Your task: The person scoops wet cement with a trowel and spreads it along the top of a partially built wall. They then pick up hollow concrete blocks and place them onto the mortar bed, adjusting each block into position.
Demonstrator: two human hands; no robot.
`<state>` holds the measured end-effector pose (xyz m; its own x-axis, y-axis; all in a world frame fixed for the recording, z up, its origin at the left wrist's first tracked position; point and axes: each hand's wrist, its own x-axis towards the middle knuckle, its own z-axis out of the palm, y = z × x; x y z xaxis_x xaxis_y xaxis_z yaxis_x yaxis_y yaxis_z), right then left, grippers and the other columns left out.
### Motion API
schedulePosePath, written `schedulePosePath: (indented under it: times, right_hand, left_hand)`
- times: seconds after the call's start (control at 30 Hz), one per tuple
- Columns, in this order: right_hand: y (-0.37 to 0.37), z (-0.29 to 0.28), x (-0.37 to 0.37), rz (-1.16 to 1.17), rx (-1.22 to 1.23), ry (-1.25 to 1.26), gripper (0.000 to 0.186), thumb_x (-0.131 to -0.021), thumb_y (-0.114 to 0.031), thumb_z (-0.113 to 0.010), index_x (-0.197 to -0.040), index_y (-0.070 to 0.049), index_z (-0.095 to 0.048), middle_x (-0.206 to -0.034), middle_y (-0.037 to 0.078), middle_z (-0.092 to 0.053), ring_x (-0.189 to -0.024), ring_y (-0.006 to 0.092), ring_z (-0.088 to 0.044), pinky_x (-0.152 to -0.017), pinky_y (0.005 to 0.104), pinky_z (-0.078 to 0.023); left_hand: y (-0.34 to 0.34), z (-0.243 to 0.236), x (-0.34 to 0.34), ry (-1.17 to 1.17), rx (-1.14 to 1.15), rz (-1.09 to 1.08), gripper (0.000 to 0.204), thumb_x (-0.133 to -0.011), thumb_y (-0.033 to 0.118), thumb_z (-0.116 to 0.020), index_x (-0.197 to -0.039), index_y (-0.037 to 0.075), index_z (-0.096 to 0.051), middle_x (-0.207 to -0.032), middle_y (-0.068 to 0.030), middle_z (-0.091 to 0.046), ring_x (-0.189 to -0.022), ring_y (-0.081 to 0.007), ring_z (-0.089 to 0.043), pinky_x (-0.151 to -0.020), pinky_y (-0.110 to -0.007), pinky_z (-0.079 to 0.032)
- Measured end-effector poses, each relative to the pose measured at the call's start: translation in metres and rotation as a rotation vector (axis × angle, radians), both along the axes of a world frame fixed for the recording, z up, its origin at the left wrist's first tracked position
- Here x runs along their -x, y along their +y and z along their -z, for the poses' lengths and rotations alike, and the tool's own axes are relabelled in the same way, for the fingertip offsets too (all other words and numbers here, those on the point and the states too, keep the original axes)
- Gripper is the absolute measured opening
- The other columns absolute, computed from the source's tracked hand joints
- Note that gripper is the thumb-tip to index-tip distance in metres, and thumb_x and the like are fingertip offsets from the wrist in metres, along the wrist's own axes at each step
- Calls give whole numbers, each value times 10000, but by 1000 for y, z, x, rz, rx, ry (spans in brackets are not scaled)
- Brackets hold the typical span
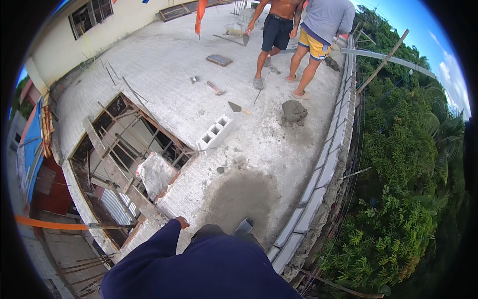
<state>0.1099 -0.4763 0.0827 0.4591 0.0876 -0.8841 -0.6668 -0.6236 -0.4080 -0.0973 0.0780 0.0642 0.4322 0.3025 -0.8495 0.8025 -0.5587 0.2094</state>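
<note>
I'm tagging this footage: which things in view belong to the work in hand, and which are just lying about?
Likely the work's: mortar heap; unheld trowel; hollow block; edge block row.

Probably just lying about: hammer; flat board; whitish sack.

An open-air concrete floor [159, 65] in bright daylight, high beside the trees [403, 199].
Pale and rough underfoot, it runs to a cream wall [52, 50] at the upper left, where a dark barred window [90, 19] is set. To the left a four-sided opening [159, 125] breaks the floor, edged with timber and crossed by boards and rods, with corrugated metal [117, 205] showing down below. A low wall [314, 197] of grey blocks lines the right edge; past it, dense greenery stands under blue sky [438, 47] and white cloud [455, 74].
</note>
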Motion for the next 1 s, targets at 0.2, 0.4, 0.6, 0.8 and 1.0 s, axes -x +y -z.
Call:
schedulePosePath:
  times: [0.2,0.4,0.6,0.8,1.0]
  right_hand:
    - [154,-33,-288,-328,-2,-137,283,-802,-238,-594,-1014,-49,-600,-865,74,-641,-695,200,-648,-550,335,-514]
    - [356,-69,-471,-490,-194,-352,291,-830,-225,-555,-1058,-48,-584,-883,63,-627,-734,186,-639,-561,303,-511]
    - [454,-84,-512,-564,-35,-95,347,-846,-287,-561,-1101,-52,-552,-1064,100,-603,-854,230,-633,-679,354,-497]
    - [514,-90,-560,-514,19,-56,367,-846,-295,-561,-1098,-28,-552,-1044,108,-612,-830,240,-638,-691,381,-503]
    - [671,-66,-648,-539,-135,-196,282,-815,-231,-572,-1009,-29,-603,-920,92,-645,-737,210,-656,-590,310,-505]
  left_hand:
    - [14,-44,-82,-459,55,-758,452,-784,344,-562,-1105,26,-590,-1138,-162,-583,-1078,-288,-536,-917,-332,-412]
    - [17,3,-127,-335,-111,-265,482,-802,403,-548,-1142,64,-579,-1176,-167,-556,-1107,-283,-515,-932,-351,-409]
    - [80,35,-212,-17,206,-630,467,-781,405,-552,-1108,73,-594,-1048,-159,-621,-997,-318,-577,-869,-381,-450]
    - [282,11,-336,-395,-96,-489,427,-815,362,-519,-1116,68,-588,-1163,-161,-562,-1086,-321,-518,-921,-367,-412]
    - [470,8,-434,-540,-148,-722,443,-806,352,-539,-1129,53,-582,-1060,-182,-615,-1012,-299,-578,-873,-363,-443]
